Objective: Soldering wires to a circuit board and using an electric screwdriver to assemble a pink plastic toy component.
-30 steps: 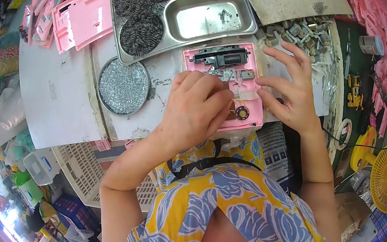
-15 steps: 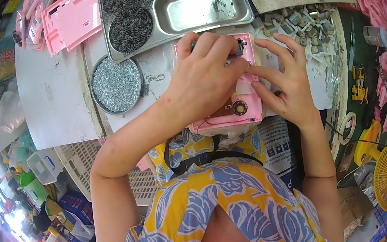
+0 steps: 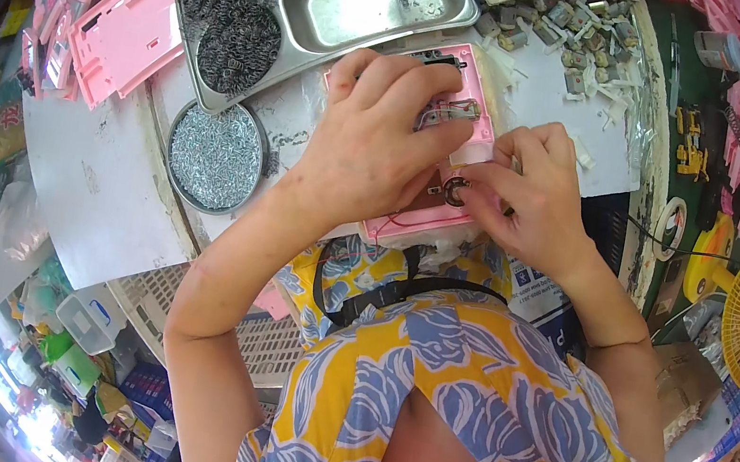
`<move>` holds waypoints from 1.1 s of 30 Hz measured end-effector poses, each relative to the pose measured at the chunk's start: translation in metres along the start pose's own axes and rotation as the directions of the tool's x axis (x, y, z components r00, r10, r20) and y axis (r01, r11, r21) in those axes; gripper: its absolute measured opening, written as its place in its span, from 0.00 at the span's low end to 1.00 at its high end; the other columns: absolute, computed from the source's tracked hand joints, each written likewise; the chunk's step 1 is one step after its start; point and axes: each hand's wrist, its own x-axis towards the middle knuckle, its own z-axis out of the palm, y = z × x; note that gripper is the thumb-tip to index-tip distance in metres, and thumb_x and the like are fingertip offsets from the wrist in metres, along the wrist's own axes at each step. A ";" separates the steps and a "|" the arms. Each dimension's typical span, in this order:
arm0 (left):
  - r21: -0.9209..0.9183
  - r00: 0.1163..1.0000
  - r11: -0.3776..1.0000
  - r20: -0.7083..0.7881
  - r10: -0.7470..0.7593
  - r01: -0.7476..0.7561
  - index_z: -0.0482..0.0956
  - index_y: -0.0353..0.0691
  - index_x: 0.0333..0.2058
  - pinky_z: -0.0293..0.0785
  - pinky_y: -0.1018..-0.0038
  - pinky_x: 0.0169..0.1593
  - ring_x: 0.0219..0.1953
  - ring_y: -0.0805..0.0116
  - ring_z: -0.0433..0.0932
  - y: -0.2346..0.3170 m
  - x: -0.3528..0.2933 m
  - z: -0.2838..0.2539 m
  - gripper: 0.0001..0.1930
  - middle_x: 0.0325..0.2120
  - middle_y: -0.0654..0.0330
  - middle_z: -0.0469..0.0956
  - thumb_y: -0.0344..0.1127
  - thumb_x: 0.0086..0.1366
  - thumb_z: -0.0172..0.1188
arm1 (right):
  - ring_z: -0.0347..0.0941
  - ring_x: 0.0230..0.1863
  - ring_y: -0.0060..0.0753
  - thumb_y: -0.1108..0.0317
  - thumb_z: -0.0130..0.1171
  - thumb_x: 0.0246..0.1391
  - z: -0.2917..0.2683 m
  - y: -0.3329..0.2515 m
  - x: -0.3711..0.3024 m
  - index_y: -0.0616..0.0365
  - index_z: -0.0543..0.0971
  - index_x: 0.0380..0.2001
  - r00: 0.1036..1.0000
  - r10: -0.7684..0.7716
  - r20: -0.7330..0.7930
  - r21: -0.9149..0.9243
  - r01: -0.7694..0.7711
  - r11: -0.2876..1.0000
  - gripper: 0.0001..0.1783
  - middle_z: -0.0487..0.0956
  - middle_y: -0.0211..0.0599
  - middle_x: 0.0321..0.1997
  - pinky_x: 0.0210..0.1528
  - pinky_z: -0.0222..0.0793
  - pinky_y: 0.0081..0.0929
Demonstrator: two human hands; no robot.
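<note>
- The pink casing (image 3: 419,221) lies at the near edge of the table (image 3: 100,181), in front of your body, a red wire running along its near side.
- Inside its near right part sits a round dark piece (image 3: 455,190), partly covered by your fingers; half a second ago it was in full view.
- Your right hand (image 3: 533,198) has come down to that piece from the casing's right side, its spread fingers now drawn in. Thumb and forefinger nearly meet there; you can't tell whether they grip it.
- Your left hand (image 3: 381,127) arches over the casing's left half, fingers curled. Its thumb and forefinger, close together before, now stand apart, showing a silvery mechanism (image 3: 450,112) between them. Whether the hidden fingers hold anything, you can't tell.
- Beyond the casing stands a steel tray (image 3: 365,6) with black springs (image 3: 245,12).
- Left of your left hand is a round dish of silvery pins (image 3: 217,156).
- Pink panels (image 3: 126,37) lie toward the far left corner, small metal parts (image 3: 572,32) toward the far right.
</note>
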 end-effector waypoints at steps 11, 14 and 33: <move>0.150 0.999 0.988 -0.011 -0.030 0.032 0.82 0.46 0.29 0.62 0.55 0.59 0.55 0.60 0.71 -0.010 -0.005 0.004 0.08 0.51 0.63 0.76 0.37 0.48 0.66 | 0.73 0.29 0.38 0.65 0.68 0.50 -0.007 0.012 0.015 0.53 0.82 0.29 0.971 0.159 -0.179 0.131 -0.137 0.982 0.06 0.76 0.32 0.24 0.33 0.66 0.34; 0.198 0.987 0.970 -0.051 0.153 -0.141 0.83 0.46 0.29 0.64 0.57 0.58 0.54 0.61 0.71 -0.019 -0.018 0.000 0.08 0.51 0.64 0.76 0.36 0.47 0.66 | 0.75 0.31 0.40 0.61 0.68 0.51 0.002 0.026 0.036 0.54 0.81 0.27 0.972 0.168 -0.165 0.086 -0.156 0.984 0.09 0.76 0.34 0.24 0.31 0.69 0.36; 0.201 0.953 0.963 0.277 0.118 -0.178 0.80 0.54 0.57 0.38 0.43 0.74 0.68 0.66 0.66 -0.026 -0.046 -0.022 0.26 0.61 0.72 0.75 0.41 0.58 0.64 | 0.79 0.29 0.44 0.64 0.65 0.48 0.000 0.021 0.050 0.58 0.78 0.23 0.907 0.415 0.070 0.243 -0.419 0.875 0.09 0.80 0.40 0.25 0.30 0.73 0.39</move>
